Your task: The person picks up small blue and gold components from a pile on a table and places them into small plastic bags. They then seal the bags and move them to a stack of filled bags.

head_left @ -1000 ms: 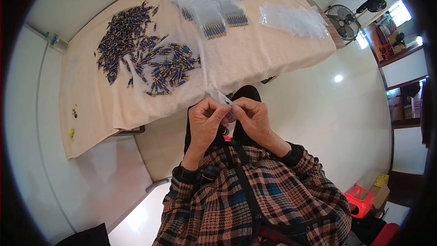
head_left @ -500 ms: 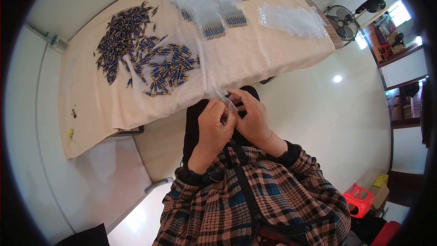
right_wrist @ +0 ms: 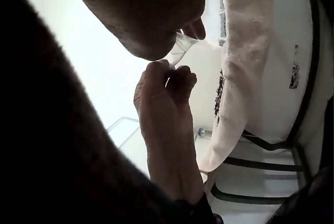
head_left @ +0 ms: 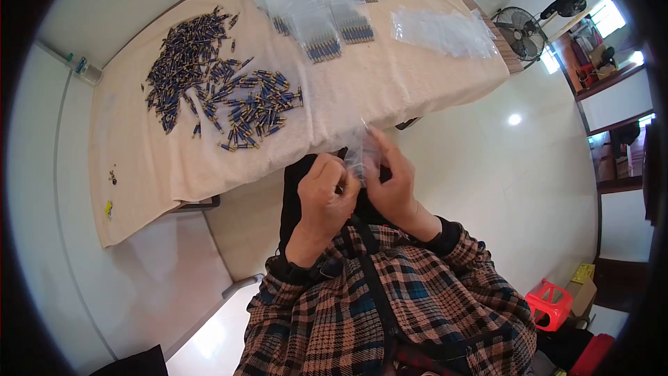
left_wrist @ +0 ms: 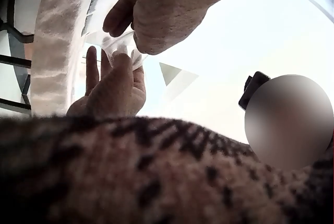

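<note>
In the head view a clear plastic bag (head_left: 356,155) is between my two hands, just off the table's front edge. My left hand (head_left: 322,195) pinches its near left edge with curled fingers. My right hand (head_left: 395,184) holds it from the other side, thumb in front and longer, straighter fingers behind. In the left wrist view the thumb of the right hand (left_wrist: 112,89) presses on the crinkled plastic (left_wrist: 119,45). The right wrist view shows the bag (right_wrist: 180,50) stretched between the left fingertips (right_wrist: 166,67) and the right hand above.
On the cloth-covered table (head_left: 390,90) lies a large heap of small blue-and-gold metal plugs (head_left: 182,63). Farther back are filled bags (head_left: 322,35) with plugs in rows, and flat clear bags (head_left: 442,31) lie to the right. A fan (head_left: 520,33) and a red stool (head_left: 550,304) stand at the right.
The hands had their fingertips together at the bag; now they are slightly apart. The right fingers have straightened upward behind the bag, and more of the plastic shows spread between the hands.
</note>
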Demonstrator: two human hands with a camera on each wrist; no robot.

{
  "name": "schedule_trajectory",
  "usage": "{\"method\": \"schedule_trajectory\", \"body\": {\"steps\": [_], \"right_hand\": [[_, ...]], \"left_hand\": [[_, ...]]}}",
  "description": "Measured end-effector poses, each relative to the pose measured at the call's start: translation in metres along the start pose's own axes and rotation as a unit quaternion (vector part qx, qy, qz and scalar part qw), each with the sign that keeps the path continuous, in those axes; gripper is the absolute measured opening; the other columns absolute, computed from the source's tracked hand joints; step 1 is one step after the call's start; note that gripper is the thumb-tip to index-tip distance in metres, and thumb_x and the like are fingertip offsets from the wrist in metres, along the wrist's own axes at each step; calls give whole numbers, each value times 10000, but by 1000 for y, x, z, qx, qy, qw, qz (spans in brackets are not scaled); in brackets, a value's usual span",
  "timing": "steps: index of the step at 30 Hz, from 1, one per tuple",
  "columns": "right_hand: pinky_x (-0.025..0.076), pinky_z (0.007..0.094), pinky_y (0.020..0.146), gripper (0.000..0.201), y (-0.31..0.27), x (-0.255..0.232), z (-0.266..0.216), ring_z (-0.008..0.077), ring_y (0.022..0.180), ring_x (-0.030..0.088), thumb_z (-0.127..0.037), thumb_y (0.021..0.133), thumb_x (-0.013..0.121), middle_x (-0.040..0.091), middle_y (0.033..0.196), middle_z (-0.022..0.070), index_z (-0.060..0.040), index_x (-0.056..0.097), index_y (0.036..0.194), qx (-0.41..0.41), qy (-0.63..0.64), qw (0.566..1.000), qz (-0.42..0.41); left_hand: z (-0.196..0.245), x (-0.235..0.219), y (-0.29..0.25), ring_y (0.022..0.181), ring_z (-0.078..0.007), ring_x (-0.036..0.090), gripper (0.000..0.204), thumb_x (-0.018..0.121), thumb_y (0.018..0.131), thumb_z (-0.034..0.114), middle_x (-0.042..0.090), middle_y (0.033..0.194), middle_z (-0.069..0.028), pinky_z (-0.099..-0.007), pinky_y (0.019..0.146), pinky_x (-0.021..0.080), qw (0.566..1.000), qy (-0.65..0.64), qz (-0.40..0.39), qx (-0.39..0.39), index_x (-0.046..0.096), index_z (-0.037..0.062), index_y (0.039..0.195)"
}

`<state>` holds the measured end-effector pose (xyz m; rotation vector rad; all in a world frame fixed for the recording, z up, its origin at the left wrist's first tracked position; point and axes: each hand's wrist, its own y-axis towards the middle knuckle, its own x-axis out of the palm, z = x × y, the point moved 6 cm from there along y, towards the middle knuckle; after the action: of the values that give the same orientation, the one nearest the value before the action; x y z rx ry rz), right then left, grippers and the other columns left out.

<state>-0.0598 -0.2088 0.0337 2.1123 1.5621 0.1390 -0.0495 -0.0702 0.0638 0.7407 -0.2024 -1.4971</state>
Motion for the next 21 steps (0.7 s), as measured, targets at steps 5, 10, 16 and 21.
{"method": "schedule_trajectory", "body": {"steps": [5, 10, 16, 21], "right_hand": [[505, 341, 745, 617, 3, -2, -28, 314, 885, 601, -35, 719, 681, 599, 1005, 171, 9, 491, 1304, -92, -204, 973, -58], [504, 376, 730, 688, -2, -1, -32, 310, 918, 581, -58, 713, 675, 576, 996, 160, 34, 424, 1347, -80, -242, 961, -105], [502, 367, 714, 716, -4, 6, -21, 317, 866, 598, -21, 745, 627, 579, 982, 173, 64, 331, 1391, -37, -205, 958, -199], [517, 358, 689, 669, -9, 2, -27, 315, 819, 628, 21, 758, 591, 609, 1020, 180, 54, 356, 1384, -46, -154, 980, -115]], "left_hand": [[-4, -5, 0, 522, -197, 482, 205, 652, 710, -65, 487, 627, -96, -290, 481, 384, 998, -20, 29, -60, 471, 13, 655], [-2, 0, -2, 515, -168, 466, 213, 650, 711, -67, 465, 617, -90, -286, 473, 371, 999, -8, 35, -37, 461, 12, 650], [7, 9, -4, 497, -183, 454, 228, 644, 699, -74, 442, 602, -90, -298, 454, 351, 999, -17, -34, 7, 443, 20, 643], [2, 0, 0, 481, -199, 448, 231, 642, 692, -67, 428, 594, -90, -305, 445, 347, 1000, 27, -6, -2, 439, 32, 641]]}}
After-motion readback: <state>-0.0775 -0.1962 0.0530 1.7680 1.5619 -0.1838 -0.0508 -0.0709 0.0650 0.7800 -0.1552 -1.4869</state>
